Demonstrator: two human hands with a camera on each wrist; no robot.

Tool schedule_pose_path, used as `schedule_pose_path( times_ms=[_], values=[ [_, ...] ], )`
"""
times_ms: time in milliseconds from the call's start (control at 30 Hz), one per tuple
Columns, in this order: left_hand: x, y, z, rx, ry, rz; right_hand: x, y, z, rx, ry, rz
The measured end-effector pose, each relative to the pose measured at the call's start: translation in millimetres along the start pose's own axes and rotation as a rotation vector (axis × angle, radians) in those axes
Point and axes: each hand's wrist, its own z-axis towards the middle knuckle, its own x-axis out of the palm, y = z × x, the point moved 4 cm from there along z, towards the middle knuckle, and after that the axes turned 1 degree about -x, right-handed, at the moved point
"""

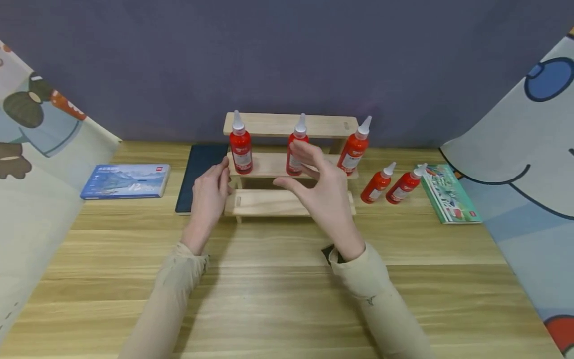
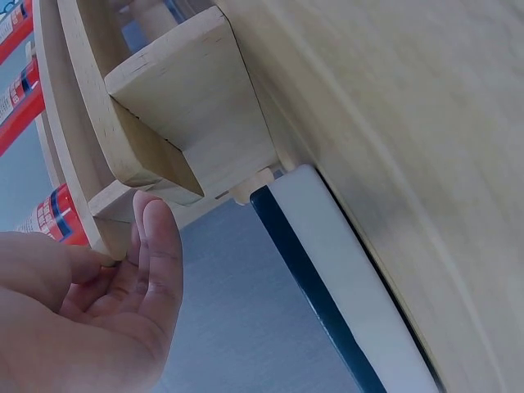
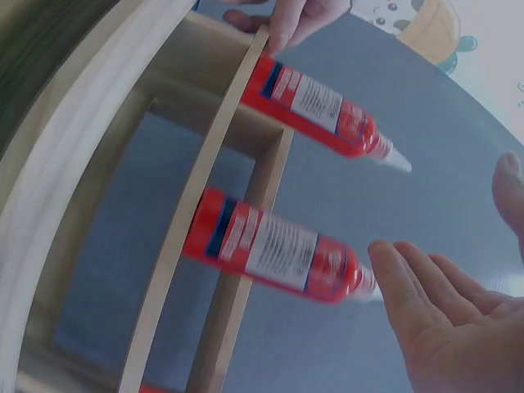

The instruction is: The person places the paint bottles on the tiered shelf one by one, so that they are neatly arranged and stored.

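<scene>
Rack edges: the three-tier wooden rack stands on the wood-grain table, its top board near the dark wall; its left end lies just beside a dark flat item with a pale side.
Left hand: the person's left hand pinches the left end of the middle board, thumb and fingers nearly closed on the wood.
Right hand: the right hand is spread wide, thumb well apart from the fingers, grasping nothing; its fingertips are close to the middle bottle, though whether they touch cannot be told.
Room on the middle board: a broad gap separates the left bottle from the middle one, and another lies between the middle and the right bottle, which stands by the board's right end.
Room in front: table surface stretches from the rack towards the person, crossed by both sleeves.
Bottles: all three on the middle board are red and upright, with white labels and pale pointed caps; how full they are cannot be told.
Right of rack: two more red bottles stand close together, near a green book.
Far left: a blue flat box.
</scene>
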Motion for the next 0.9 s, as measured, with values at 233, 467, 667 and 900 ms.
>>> schedule_pose_path(
  times_ms=[233, 467, 667, 900],
  values=[
    [0.5, 0.9, -0.1, 0.001, -0.003, 0.003, -31, -4, -7.6, -0.020, -0.064, -0.043],
    [0.2, 1.0, -0.2, 0.001, -0.005, 0.007, -61, -11, -10.2, 0.028, -0.132, -0.105],
    [-0.4, 0.8, 0.3, 0.001, -0.001, 0.004, -86, -16, -12.1, 0.028, -0.185, -0.160],
    [0.8, 1.0, 0.6, -0.004, 0.009, 0.003, -116, -30, -14.9, 0.103, -0.246, -0.223]
  ],
)
